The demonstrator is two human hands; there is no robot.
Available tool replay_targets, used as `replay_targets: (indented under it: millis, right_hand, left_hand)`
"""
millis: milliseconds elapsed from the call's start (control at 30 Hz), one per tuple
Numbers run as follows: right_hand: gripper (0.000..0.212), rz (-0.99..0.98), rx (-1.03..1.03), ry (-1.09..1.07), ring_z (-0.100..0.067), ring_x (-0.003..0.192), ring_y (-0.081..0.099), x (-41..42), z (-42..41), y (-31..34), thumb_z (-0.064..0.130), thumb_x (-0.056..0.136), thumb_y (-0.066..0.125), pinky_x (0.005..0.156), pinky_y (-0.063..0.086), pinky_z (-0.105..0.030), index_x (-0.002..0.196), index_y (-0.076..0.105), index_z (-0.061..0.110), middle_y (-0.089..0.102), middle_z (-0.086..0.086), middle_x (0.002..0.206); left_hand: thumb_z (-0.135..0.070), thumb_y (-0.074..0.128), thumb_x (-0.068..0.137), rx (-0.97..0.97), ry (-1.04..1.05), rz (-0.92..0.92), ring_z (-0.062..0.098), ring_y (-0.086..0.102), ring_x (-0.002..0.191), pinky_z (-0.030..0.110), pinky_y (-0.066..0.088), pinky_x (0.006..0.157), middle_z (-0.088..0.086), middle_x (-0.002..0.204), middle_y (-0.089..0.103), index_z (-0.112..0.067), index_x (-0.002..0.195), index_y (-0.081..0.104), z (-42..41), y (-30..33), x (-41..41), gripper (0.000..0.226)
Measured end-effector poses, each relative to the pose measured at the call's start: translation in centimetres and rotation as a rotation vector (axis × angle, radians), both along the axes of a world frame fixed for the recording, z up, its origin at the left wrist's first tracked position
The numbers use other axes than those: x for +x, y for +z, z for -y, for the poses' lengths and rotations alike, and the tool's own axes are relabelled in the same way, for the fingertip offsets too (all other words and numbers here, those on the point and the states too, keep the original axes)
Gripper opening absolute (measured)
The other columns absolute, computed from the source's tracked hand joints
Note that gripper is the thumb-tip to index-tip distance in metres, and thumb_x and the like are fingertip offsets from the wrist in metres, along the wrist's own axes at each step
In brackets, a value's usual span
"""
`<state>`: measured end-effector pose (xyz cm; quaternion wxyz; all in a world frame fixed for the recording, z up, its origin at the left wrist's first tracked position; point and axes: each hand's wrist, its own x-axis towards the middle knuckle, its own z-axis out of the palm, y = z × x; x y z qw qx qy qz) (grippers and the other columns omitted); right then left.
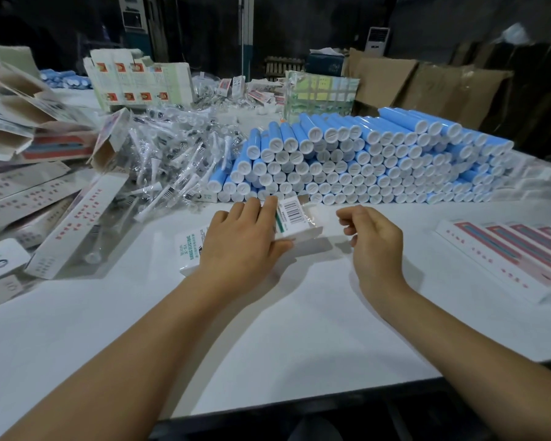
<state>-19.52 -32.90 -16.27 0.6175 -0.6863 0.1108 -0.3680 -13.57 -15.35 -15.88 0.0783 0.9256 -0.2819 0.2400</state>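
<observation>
The fingers [265, 209] of the left hand [245, 237] lie nearly straight across the top of a small white box [299, 226], their tips reaching its far edge beside the barcode label, while the thumb rests along the near side; the hand presses the box down rather than wrapping round it. The box lies flat on the white table [268, 329], in the middle just in front of the person, with green lettering showing at its left end and a bit of clear wrap at its right end. The right hand [374, 238] hovers just beside that right end, its fingers loosely curled and relaxed, holding nothing that can be seen and not touching the box. Just behind the box a big stack of blue tubes [363, 160] with white caps is piled in rows. To the left is a heap of brush heads [172, 154] in clear wrappers, and further left a jumble of long cartons [77, 224]. At the right edge lies a neat row of flat packs [506, 253].
</observation>
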Motion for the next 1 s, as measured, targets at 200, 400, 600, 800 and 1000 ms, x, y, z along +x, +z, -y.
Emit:
replay_targets:
  millis: [200,400,600,800,1000]
  right_hand:
    - [0.021,-0.005,-0.039,0.128,0.007,0.063,0.061,-0.5,-1.3,-0.1,0.009,0.094,0.055,0.056,0.043,-0.008,0.088,0.070,0.023,0.070,0.019,0.069]
    - [0.029,-0.038,0.010,0.216,0.005,0.077,0.065,-0.4,-1.9,-0.6,0.002,0.090,0.059,0.069,0.048,-0.008,0.110,0.066,0.022,0.073,0.013,0.094]
    - [0.044,-0.063,-0.012,0.306,0.008,0.100,0.062,-0.3,-2.0,-1.1,-0.006,0.089,0.057,0.085,0.046,-0.007,0.131,0.054,0.006,0.066,0.025,0.099]
    - [0.058,-0.112,-0.049,0.270,0.007,0.071,0.062,0.1,-1.7,-0.4,-0.003,0.089,0.058,0.068,0.046,-0.008,0.143,0.039,0.007,0.070,0.024,0.077]
    - [0.055,-0.210,-0.080,0.244,0.004,0.053,0.053,1.0,-1.6,-0.3,0.005,0.090,0.060,0.063,0.042,-0.019,0.141,0.044,0.017,0.062,0.019,0.059]
  left_hand:
    - [-0.060,0.037,0.091,-0.044,0.058,0.007,0.027,0.041,0.117,0.037,0.031,0.090,0.005,0.131,0.043,-0.015,0.149,0.020,0.2,0.1,0.2,0.076]
    - [-0.058,0.038,0.091,-0.030,0.070,0.061,0.028,0.042,0.116,0.038,0.032,0.089,0.008,0.132,0.044,-0.012,0.148,0.021,0.7,-0.2,-0.1,0.075]
    - [-0.058,0.039,0.091,-0.016,0.100,0.086,0.029,0.041,0.117,0.038,0.032,0.090,0.009,0.132,0.044,-0.011,0.148,0.022,1.2,-0.4,-0.3,0.075]
    - [-0.052,0.060,0.084,0.003,0.082,0.128,0.033,0.053,0.101,0.041,0.040,0.079,0.013,0.115,0.056,-0.005,0.139,0.042,1.4,-0.5,-1.0,0.075]
    - [-0.051,0.067,0.076,0.055,0.020,0.227,0.030,0.055,0.084,0.038,0.043,0.070,0.011,0.099,0.060,-0.003,0.128,0.053,1.8,-1.3,-1.5,0.073]
